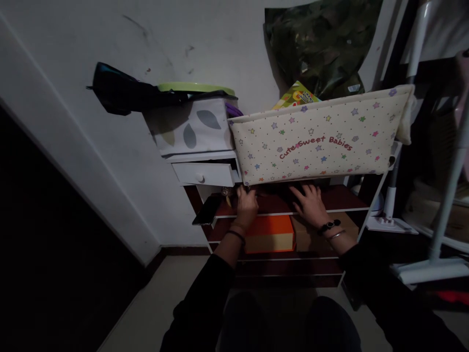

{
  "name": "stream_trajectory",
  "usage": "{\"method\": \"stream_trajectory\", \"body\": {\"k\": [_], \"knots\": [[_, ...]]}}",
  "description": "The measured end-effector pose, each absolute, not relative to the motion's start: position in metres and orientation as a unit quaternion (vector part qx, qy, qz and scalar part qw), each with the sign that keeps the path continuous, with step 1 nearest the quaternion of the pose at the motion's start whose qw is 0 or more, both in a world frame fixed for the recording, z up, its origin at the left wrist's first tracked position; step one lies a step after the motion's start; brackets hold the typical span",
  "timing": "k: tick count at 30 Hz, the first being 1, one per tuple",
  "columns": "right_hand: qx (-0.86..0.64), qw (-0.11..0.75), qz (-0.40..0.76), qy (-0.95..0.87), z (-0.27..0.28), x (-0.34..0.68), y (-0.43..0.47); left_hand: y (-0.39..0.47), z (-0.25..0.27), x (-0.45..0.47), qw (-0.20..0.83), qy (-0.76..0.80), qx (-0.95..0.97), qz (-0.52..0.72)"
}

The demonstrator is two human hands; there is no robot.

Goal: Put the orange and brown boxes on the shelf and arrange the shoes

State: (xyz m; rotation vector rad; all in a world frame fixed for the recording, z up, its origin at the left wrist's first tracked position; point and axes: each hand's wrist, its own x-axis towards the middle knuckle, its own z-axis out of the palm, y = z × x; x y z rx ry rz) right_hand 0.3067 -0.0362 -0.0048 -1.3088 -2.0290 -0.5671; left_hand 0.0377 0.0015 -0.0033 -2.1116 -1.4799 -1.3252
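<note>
My left hand [247,204] reaches onto the upper dark red shelf [339,198], under the front of the cream fabric basket [315,146]. Its fingers are bent together around something small and dark that I cannot make out. Just left of it hangs a small ornament with a tassel [227,195], below the white drawer [201,174]. A black phone [207,210] lies at the shelf's left end. Over the same shelf, to the right, my right hand [311,203] stretches out with fingers apart; its fingertips are in shadow near the basket's lower edge.
An orange box [269,233] and a brown cardboard box [318,234] sit on the shelf below. A leaf-patterned box [194,127] with a black folded item [120,90] stands top left. A mop [436,269] leans at right; a wall is behind.
</note>
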Motion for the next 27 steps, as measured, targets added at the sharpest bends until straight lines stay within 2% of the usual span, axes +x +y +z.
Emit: {"method": "stream_trajectory", "body": {"k": [7,14,19,22,27], "knots": [[-0.487,0.36,-0.204,-0.769,-0.011,0.305,-0.051,-0.002,-0.003,0.056,0.096,-0.497,-0.732,-0.455],[-0.465,0.519,-0.152,-0.701,-0.045,0.311,-0.069,-0.021,-0.008,0.05,0.127,-0.504,-0.711,-0.473],[-0.479,0.582,-0.16,-0.638,-0.043,0.328,-0.064,-0.046,-0.025,0.018,0.156,-0.535,-0.632,-0.538],[-0.453,0.595,-0.148,-0.647,-0.035,0.313,-0.069,-0.042,-0.031,-0.002,0.11,-0.562,-0.578,-0.581],[-0.356,0.565,-0.049,-0.743,-0.021,0.236,-0.071,-0.017,-0.023,-0.015,-0.016,-0.582,-0.564,-0.586]]}}
